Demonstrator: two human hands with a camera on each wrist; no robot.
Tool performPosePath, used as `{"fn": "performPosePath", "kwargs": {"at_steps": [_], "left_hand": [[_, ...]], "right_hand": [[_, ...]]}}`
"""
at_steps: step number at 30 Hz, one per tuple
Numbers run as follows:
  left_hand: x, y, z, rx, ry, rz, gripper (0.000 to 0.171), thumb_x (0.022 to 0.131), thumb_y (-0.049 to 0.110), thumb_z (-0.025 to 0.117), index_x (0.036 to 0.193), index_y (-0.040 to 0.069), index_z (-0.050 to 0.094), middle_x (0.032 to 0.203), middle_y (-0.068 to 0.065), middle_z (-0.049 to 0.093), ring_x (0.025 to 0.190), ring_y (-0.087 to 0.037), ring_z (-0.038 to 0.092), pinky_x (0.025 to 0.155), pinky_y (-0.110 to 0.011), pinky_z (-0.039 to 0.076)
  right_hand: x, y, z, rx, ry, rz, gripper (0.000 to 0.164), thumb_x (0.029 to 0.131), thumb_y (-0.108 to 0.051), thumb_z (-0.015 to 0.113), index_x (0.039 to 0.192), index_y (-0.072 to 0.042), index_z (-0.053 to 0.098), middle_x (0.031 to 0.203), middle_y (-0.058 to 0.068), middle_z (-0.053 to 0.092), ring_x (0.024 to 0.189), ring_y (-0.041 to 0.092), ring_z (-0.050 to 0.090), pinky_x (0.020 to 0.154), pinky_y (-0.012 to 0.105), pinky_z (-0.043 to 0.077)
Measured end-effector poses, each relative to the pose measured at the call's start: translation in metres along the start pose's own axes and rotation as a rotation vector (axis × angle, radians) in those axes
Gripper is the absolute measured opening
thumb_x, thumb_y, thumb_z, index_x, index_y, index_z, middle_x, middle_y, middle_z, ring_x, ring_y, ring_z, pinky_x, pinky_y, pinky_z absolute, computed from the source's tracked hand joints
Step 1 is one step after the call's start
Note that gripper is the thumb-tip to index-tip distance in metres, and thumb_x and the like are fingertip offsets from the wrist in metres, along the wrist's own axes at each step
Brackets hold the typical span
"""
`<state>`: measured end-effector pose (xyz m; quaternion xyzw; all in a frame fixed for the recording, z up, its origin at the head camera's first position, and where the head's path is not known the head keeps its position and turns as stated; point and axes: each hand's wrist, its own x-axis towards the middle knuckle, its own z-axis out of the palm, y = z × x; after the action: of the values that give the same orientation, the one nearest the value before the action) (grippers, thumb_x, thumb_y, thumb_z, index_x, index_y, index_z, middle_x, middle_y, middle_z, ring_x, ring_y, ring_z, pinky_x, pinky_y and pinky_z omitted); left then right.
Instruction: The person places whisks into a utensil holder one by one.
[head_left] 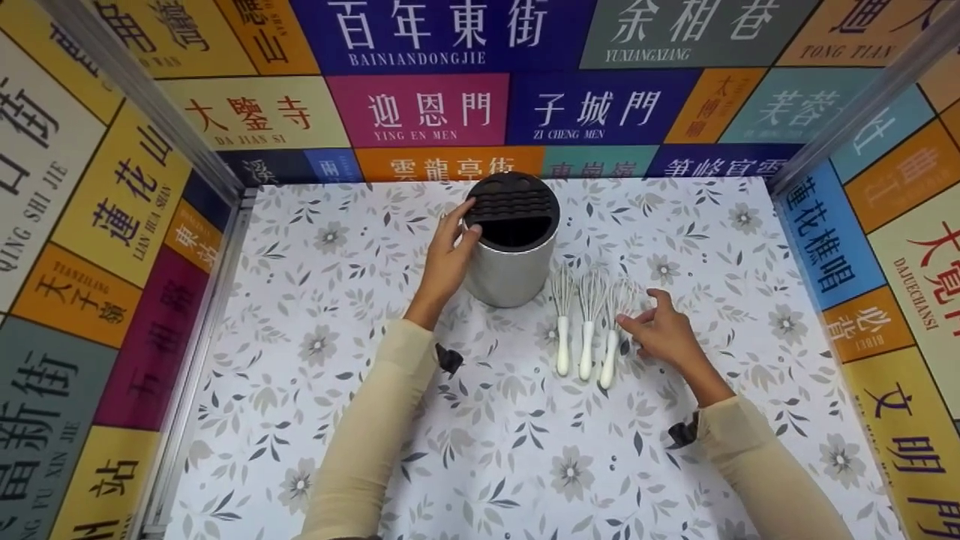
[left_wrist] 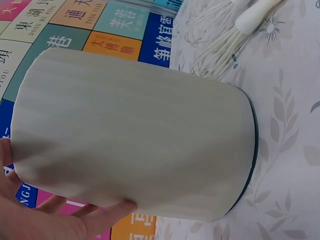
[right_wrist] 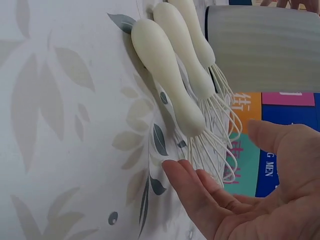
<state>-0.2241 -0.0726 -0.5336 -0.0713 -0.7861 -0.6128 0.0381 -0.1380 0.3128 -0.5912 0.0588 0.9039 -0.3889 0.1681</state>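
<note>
A silver cylindrical utensil holder (head_left: 507,274) with a black slotted lid (head_left: 517,196) stands upright at the back. My left hand (head_left: 448,259) touches its left side near the top, fingers fairly straight and thumb by the rim; in the left wrist view the hand (left_wrist: 60,217) lies along the holder's wall (left_wrist: 135,135). Three whisks with cream handles lie in a row right of the holder: left whisk (head_left: 562,345), middle whisk (head_left: 586,349) and right whisk (head_left: 610,360). Beside the right whisk's wires, my right hand (head_left: 664,330) has thumb and fingers spread, holding nothing.
A white cloth (head_left: 480,457) with a grey flower and leaf print covers the table. Colourful panels (head_left: 420,109) with printed characters wall in the back and both sides. Metal frame posts (head_left: 199,337) run along the side edges.
</note>
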Motion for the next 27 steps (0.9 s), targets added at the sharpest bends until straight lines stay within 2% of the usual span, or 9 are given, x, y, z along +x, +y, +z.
{"fn": "performPosePath", "kwargs": {"at_steps": [5,11,17,22,27], "left_hand": [[0.000,0.000,0.003,-0.057,0.008,-0.018,0.048,0.107,0.034,0.052,0.154,0.025,0.047,0.160,0.000,0.041,0.151,-0.013,0.033,0.122,-0.039,0.030],[0.000,-0.001,0.003,-0.081,0.006,-0.027,0.049,0.106,0.037,0.052,0.153,0.025,0.048,0.161,-0.003,0.039,0.150,-0.019,0.035,0.120,-0.045,0.031],[-0.003,-0.002,0.003,-0.073,0.012,-0.043,0.048,0.106,0.037,0.052,0.153,0.026,0.047,0.161,-0.003,0.039,0.147,-0.023,0.039,0.117,-0.051,0.036],[-0.002,-0.003,0.005,-0.052,0.024,-0.019,0.048,0.107,0.035,0.051,0.153,0.025,0.048,0.159,-0.004,0.041,0.148,-0.018,0.038,0.119,-0.044,0.034],[-0.001,-0.004,0.006,-0.046,0.027,-0.017,0.048,0.107,0.036,0.050,0.153,0.026,0.047,0.159,-0.003,0.041,0.149,-0.015,0.035,0.121,-0.042,0.032]], "right_hand": [[-0.002,-0.001,0.006,0.082,-0.019,0.055,0.101,0.093,-0.052,0.069,0.161,-0.003,0.012,0.122,0.024,0.064,0.089,0.035,0.073,0.071,0.043,0.061],[-0.004,0.000,0.016,0.185,-0.062,0.116,0.097,0.092,-0.043,0.074,0.158,-0.002,0.016,0.125,0.027,0.062,0.088,0.031,0.075,0.072,0.041,0.062],[-0.006,0.003,0.026,0.233,-0.072,0.139,0.078,0.092,-0.030,0.077,0.147,0.003,0.032,0.120,0.027,0.065,0.081,0.027,0.076,0.069,0.040,0.062],[-0.005,0.003,0.031,0.259,-0.079,0.151,0.063,0.091,-0.022,0.077,0.135,0.004,0.040,0.113,0.022,0.067,0.077,0.023,0.075,0.068,0.038,0.062],[-0.003,0.004,0.033,0.286,-0.077,0.171,0.058,0.091,-0.018,0.076,0.132,0.003,0.041,0.110,0.018,0.066,0.072,0.021,0.075,0.066,0.038,0.062]]}}
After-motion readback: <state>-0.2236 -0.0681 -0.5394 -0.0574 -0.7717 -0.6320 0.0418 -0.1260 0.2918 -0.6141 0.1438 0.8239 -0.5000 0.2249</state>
